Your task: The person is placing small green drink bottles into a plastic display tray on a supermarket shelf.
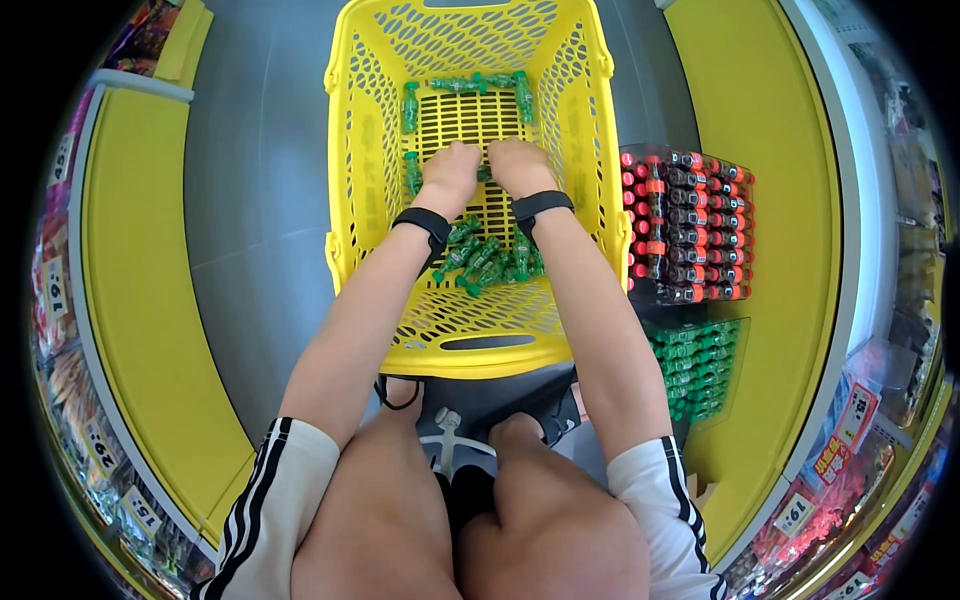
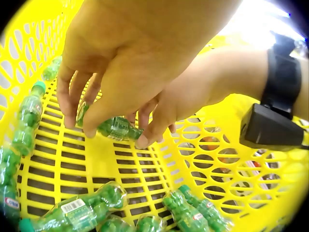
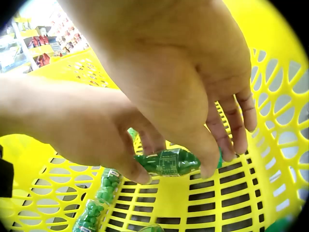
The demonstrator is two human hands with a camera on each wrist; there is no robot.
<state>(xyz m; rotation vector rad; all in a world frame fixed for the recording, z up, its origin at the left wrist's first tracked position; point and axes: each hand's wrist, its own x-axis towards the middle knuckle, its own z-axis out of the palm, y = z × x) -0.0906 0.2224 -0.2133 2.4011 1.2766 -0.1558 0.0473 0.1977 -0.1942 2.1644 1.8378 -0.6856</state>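
Both hands reach down into a yellow shopping basket (image 1: 470,366). Between them is a small bottle of green pieces (image 2: 118,128), lying sideways just over the slatted floor. My left hand (image 1: 453,172) pinches one end with thumb and fingers. At the other end, the fingers and thumb of my right hand (image 1: 521,168) grip the same bottle (image 3: 170,163). More of these little green bottles (image 1: 490,262) lie heaped on the near part of the basket floor. Others form a row along the far side (image 1: 460,84) and the left side (image 1: 410,108).
Right of the basket stands a stack of dark bottles with red caps (image 1: 700,225). Closer in is a clear box of green bottles (image 1: 700,365). Yellow shelf bases (image 1: 140,270) with priced goods flank the grey floor (image 1: 235,200).
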